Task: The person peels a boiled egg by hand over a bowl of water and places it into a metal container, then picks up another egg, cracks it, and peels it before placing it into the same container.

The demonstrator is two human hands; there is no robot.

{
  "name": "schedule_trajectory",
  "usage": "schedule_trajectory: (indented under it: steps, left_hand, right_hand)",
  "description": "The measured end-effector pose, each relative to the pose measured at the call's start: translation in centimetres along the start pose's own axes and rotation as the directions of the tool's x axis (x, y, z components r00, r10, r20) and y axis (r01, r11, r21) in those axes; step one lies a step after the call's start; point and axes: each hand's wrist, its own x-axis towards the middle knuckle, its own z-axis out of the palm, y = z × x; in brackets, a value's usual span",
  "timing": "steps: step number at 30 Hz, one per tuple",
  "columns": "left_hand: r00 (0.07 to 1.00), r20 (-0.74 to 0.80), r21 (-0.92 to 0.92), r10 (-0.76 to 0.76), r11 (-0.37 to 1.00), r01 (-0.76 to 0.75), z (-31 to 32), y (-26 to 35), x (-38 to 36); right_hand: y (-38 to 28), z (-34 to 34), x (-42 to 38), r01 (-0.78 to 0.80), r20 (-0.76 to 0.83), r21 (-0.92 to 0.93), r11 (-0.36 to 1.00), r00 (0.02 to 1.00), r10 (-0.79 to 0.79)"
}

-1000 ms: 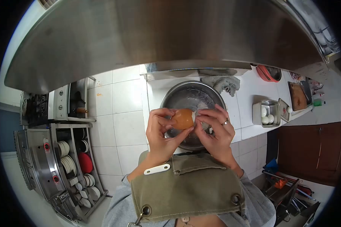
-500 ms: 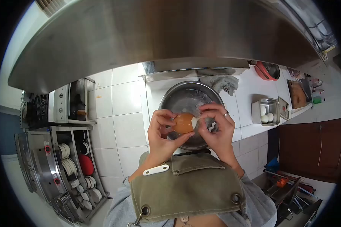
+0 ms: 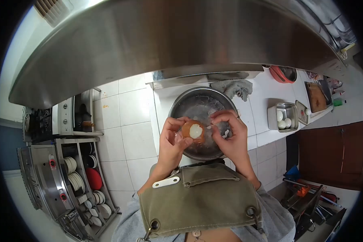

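A brown-shelled egg (image 3: 188,130) sits in my left hand (image 3: 171,139), gripped between fingers and thumb. A round patch of smooth white (image 3: 196,131) shows where its shell is off. My right hand (image 3: 232,131) hovers just right of the egg, fingers curled and the thumb apart from them. Small pale bits, seemingly eggshell, show by its thumb tip. Under both hands stands a wide metal bowl (image 3: 176,105) of cloudy water with shell pieces in it.
A metal container (image 3: 293,112) holding several white eggs stands on the white counter to the right. Behind the bowl lies a grey cloth (image 3: 238,89). A red-rimmed pot (image 3: 281,76) and a cutting board (image 3: 315,97) are farther off. A steel hood (image 3: 169,36) overhangs the front.
The egg has turned so its bare white patch faces up toward me. My right fingers have come away from the egg, and the view has shifted slightly.
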Motion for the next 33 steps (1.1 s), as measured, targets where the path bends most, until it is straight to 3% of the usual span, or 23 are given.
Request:
schedule_trajectory:
  steps: [4, 7, 11, 17, 19, 23, 26, 28, 33]
  left_hand:
    - [0.989, 0.006, 0.03, -0.148, 0.989, 0.148, 0.2, 0.5, 0.2]
    - [0.982, -0.004, 0.006, -0.189, 0.982, 0.189, -0.1, 0.2, 0.4]
    - [0.983, 0.031, 0.008, -0.18, 0.984, 0.18, 0.3, 0.3, 0.5]
    - [0.993, 0.055, 0.132, -0.103, 0.987, 0.095, -0.4, -0.6, 0.6]
    - [0.989, 0.146, 0.23, 0.001, 0.973, -0.035, -0.7, -0.8, 0.8]
    - [0.99, 0.142, 0.189, -0.025, 0.982, -0.002, -0.6, -0.4, 0.6]
    - [0.99, 0.134, 0.201, -0.046, 0.979, 0.018, -0.6, -0.4, 0.5]
    - [0.989, 0.146, 0.226, -0.033, 0.974, -0.001, -0.7, -0.5, 0.5]
    - [0.99, 0.13, 0.206, -0.044, 0.978, 0.016, -0.4, -0.3, 0.4]
  right_hand:
    - [-0.4, -0.5, -0.4, -0.109, 0.096, 0.013, 0.994, 0.99, 0.107]
    - [-0.1, -0.3, -0.2, -0.086, 0.109, 0.038, 0.996, 0.991, 0.082]
    - [0.4, -0.3, -0.3, -0.024, 0.144, 0.008, 1.0, 0.989, 0.022]
    - [-0.6, -0.1, -0.2, -0.187, 0.213, 0.137, 0.973, 0.965, 0.155]
    - [-0.2, 0.0, -0.4, -0.263, 0.237, 0.19, 0.946, 0.947, 0.216]
    - [-0.1, -0.2, -0.5, -0.284, 0.241, 0.218, 0.934, 0.943, 0.23]
    - [-0.2, -0.2, -0.6, -0.194, 0.194, 0.17, 0.966, 0.968, 0.16]
    - [-0.2, -0.1, -0.9, -0.019, 0.123, -0.007, 1.0, 0.992, 0.019]
    - [0.0, 0.2, -1.2, 0.133, 0.099, -0.169, 0.977, 0.988, -0.117]
